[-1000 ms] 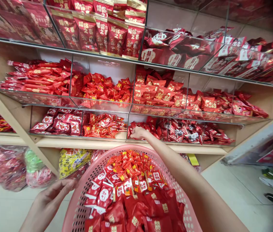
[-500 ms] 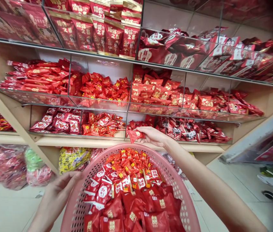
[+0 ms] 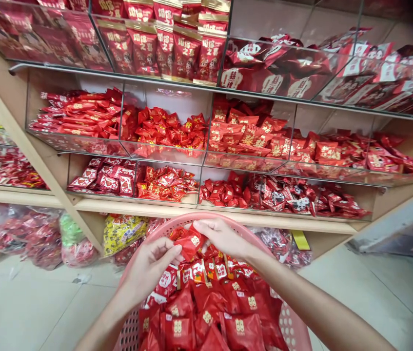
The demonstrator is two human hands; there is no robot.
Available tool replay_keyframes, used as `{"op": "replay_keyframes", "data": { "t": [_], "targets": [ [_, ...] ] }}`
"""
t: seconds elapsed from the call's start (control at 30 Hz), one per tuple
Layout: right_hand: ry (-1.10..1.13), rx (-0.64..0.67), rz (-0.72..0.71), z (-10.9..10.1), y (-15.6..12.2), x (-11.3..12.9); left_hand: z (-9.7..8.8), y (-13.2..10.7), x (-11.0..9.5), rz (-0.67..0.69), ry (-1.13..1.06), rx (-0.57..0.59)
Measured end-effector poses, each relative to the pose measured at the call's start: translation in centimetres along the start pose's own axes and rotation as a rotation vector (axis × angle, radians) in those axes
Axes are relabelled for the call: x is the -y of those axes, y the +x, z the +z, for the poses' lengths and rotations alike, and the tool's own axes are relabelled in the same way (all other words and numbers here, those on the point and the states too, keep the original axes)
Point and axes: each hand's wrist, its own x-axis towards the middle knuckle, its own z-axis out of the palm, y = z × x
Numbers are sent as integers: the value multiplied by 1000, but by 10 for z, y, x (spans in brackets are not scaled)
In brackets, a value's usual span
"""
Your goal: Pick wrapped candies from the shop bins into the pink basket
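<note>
Between my two hands, over the far part of a pink perforated basket (image 3: 294,319), is a small red candy packet (image 3: 191,242) with a gold symbol. My left hand (image 3: 157,261) pinches its left edge between thumb and fingers. At the other end, my right hand (image 3: 219,236) grips the packet's upper right corner. Below them, the basket holds larger dark red packets (image 3: 243,331) in front, red-and-white packets (image 3: 195,271) in the middle and small bright red candies at the back, partly hidden by my hands.
Ahead stands a wooden shelf (image 3: 312,222) with clear-walled bins of red packets (image 3: 169,183) on several levels. Below it on the tiled floor (image 3: 45,302) lie plastic bags of sweets, one yellow (image 3: 124,234), one green and pink (image 3: 76,243).
My right hand has drawn the red packet back from the bottom shelf to above the basket. My left hand has left the basket's left rim and taken hold of the packet too.
</note>
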Motion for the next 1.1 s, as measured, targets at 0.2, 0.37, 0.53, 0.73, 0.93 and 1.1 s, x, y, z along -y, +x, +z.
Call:
{"op": "replay_keyframes", "data": {
  "t": [0.2, 0.37, 0.53, 0.73, 0.93, 1.1],
  "targets": [
    [53, -28, -5, 3, -7, -1, 1, -3, -1, 22, 14, 2],
    [75, -68, -15, 3, -9, -5, 1, -4, -2, 23, 14, -5],
    [40, -114, -42, 1, -16, -11, 2, -5, -3, 26, 39, -17],
    [-56, -204, -121, 7, -26, -17, 11, -8, -2, 22, 70, -40],
    [-147, -260, -16, -6, -73, -6, -7, -17, -5, 45, 92, -8],
    [-331, -166, 201, -14, -149, -16, -55, -27, 14, -94, 133, -272]
  ]
}}
